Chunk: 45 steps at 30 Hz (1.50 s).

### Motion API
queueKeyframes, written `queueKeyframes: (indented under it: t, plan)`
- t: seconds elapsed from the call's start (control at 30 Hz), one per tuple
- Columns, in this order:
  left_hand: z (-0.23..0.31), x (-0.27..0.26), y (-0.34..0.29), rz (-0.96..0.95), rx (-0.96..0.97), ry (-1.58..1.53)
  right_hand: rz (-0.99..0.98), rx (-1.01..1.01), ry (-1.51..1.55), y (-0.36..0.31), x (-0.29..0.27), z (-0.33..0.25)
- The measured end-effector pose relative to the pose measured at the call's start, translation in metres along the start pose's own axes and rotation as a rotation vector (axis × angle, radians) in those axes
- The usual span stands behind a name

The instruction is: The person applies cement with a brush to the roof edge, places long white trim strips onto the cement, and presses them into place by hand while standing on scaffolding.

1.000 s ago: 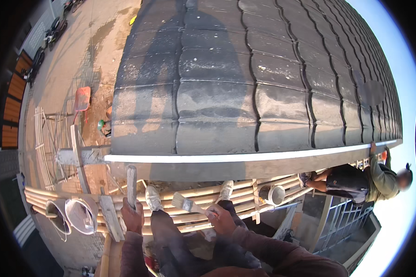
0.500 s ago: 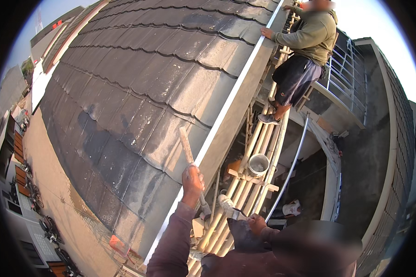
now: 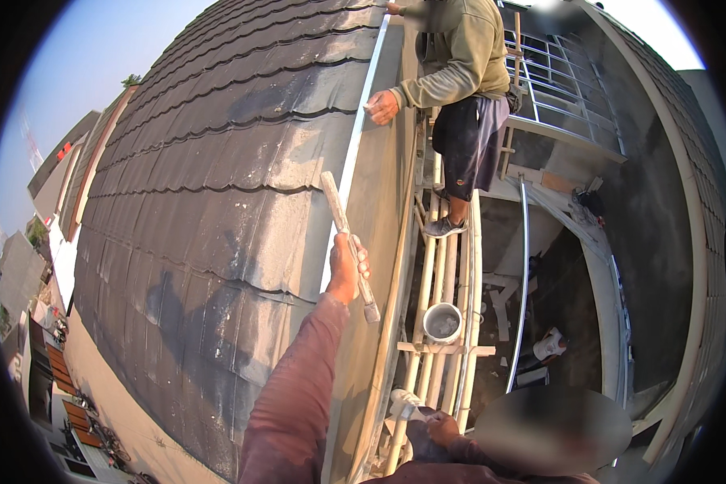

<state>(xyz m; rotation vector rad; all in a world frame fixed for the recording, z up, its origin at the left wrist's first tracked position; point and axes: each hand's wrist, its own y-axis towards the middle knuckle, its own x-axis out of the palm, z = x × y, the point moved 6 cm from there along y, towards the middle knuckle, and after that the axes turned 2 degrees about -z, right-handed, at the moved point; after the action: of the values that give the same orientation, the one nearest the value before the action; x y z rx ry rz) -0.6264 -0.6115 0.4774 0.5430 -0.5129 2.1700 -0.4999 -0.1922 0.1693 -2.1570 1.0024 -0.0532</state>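
My left hand (image 3: 347, 268) is closed round the middle of a worn, mortar-smeared wooden stick (image 3: 334, 198). It is held over a long silver metal strip (image 3: 363, 105) along the roof's edge. The strip passes behind my left forearm. Low in view my right hand (image 3: 441, 429) is closed on a flat-bladed tool (image 3: 412, 412), mostly hidden and too small to name surely. A pale, dirty shoe (image 3: 403, 397) rests on the bamboo poles beside it. A co-worker's hand (image 3: 381, 106) is at the strip farther up, the other (image 3: 394, 9) at its far end.
The co-worker (image 3: 468, 121) stands on bamboo scaffolding (image 3: 452, 270) along the plastered wall (image 3: 371, 202). A grey bucket (image 3: 442, 323) sits on the poles by a wooden crosspiece (image 3: 411, 347). Dark roof tiles (image 3: 202, 210) slope leftward. Far below right is another person (image 3: 550, 345).
My view has swung right, shifting the scaffold and co-worker leftward. The stick in my left hand has tilted, and its lower end now shows. The co-worker's near hand has loosened on the strip.
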Motion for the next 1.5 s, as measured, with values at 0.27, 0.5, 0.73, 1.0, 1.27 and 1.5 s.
queueKeyframes:
  t: [0.27, 0.5, 0.73, 1.0, 1.27, 1.5]
  plan:
    - [-0.009, 0.039, 0.079, -0.041, 0.007, 0.061, -0.011, 0.089, 0.301, 0.008, -0.012, -0.009]
    - [-0.003, 0.058, 0.131, 0.002, 0.050, 0.060, 0.051, 0.101, 0.131, 0.016, -0.026, -0.007]
    - [-0.009, 0.082, 0.163, 0.001, 0.066, 0.057, 0.051, 0.104, 0.221, 0.032, -0.032, 0.004]
    - [-0.019, 0.089, 0.183, -0.016, 0.044, 0.116, 0.069, 0.121, 0.260, 0.038, -0.036, 0.004]
    - [-0.028, 0.089, 0.192, -0.008, 0.047, 0.175, 0.081, 0.122, 0.281, 0.042, -0.037, 0.003]
    - [-0.041, 0.086, 0.199, 0.011, 0.009, 0.193, 0.090, 0.127, 0.299, 0.042, -0.039, 0.007]
